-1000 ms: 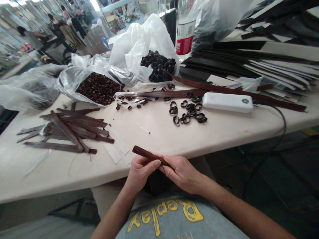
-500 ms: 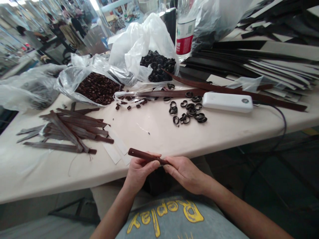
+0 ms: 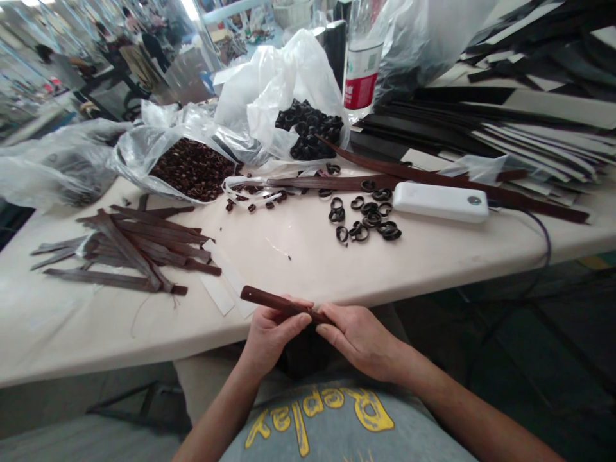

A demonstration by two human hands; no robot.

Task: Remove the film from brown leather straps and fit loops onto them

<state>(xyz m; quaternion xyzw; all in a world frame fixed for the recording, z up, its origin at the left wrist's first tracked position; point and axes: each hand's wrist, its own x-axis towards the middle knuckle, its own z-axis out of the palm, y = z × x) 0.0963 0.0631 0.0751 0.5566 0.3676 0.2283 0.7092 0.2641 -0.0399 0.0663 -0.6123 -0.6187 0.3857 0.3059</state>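
Note:
Both hands meet at the table's near edge, around a dark brown leather strap [image 3: 267,298] with a small hole near its rounded end. My left hand [image 3: 274,330] is closed on the strap, thumb on top, and the rounded end sticks out to the upper left. My right hand [image 3: 359,333] pinches the strap's other part just to the right, thumb and fingers pressed together. Whether a small loop sits on the strap between the hands, I cannot tell. The strap's right end is hidden by my right hand.
Brown strips [image 3: 129,247] lie piled at left. Bags of small brown loops [image 3: 195,168] and black loops [image 3: 312,131] stand behind. Loose black loops [image 3: 370,215] lie beside a white power bank [image 3: 440,202] with a cable. Black strips [image 3: 462,125] are stacked at right, near a bottle [image 3: 362,77].
The strap's rounded end now reaches slightly further out to the left from my left hand. Both hands keep their grip, and the view has shifted a little.

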